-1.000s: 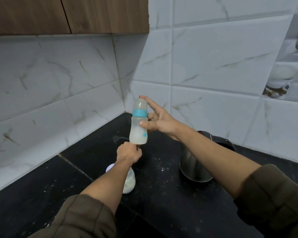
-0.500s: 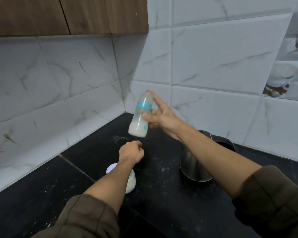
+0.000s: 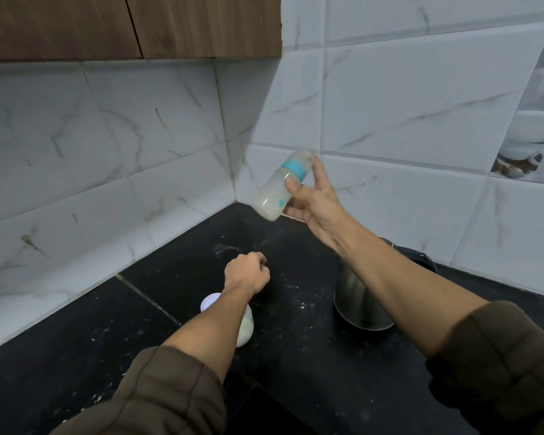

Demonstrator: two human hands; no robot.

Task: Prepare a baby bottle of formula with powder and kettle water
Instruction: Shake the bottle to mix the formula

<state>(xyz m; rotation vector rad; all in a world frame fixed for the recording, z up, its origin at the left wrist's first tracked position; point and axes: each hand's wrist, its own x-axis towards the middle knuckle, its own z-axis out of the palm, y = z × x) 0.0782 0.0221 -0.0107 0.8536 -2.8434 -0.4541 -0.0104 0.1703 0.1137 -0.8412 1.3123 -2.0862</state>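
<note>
Two bare hands work over a black counter (image 3: pixel 296 356) in a tiled kitchen corner. The right hand (image 3: pixel 314 202) grips a baby bottle (image 3: pixel 280 186) in mid-air, thumb across its front and fingers behind it. The bottle tilts, capped top up and to the right, base down toward the corner, with milky liquid in its lower part and a teal ring (image 3: pixel 294 169) below the cap. The left hand (image 3: pixel 247 274) hangs lower, over the counter, curled in a fist with nothing seen in it. A white-lidded jar (image 3: pixel 245 328) of pale powder stands under the left forearm. A steel kettle (image 3: pixel 355 306) sits under the right forearm. White specks dot the counter.
</note>
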